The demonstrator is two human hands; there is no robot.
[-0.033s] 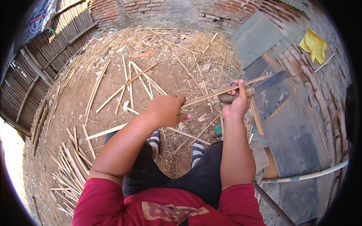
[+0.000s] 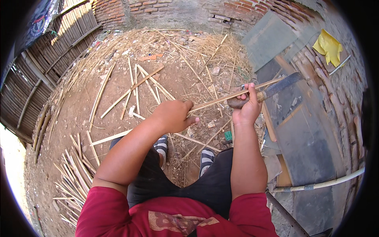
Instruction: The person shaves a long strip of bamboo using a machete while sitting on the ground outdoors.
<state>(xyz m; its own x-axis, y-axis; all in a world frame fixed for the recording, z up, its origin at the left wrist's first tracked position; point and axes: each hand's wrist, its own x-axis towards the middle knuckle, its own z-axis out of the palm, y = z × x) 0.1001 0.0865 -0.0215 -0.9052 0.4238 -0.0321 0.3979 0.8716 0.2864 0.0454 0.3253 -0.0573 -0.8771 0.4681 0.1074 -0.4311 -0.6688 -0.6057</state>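
Nothing has shifted: your left hand (image 2: 173,115) still pinches the thin pale bamboo strip (image 2: 233,94), your right hand (image 2: 246,108) clenched around the wooden-handled, dark-bladed knife (image 2: 272,89) just beyond.

The left hand (image 2: 173,116) closes around the near end of a thin bamboo strip (image 2: 233,94), which runs rightward and away to the right hand (image 2: 246,108). That hand grips the wooden handle of a machete (image 2: 276,89), its dark blade lying along the strip. Split bamboo slats (image 2: 136,89) lie scattered on the dirt ground (image 2: 79,114) farther off, and a bundle of slats (image 2: 75,173) lies at the near left. A yellow cloth (image 2: 327,46) sits at the far right beside grey boards (image 2: 308,138).
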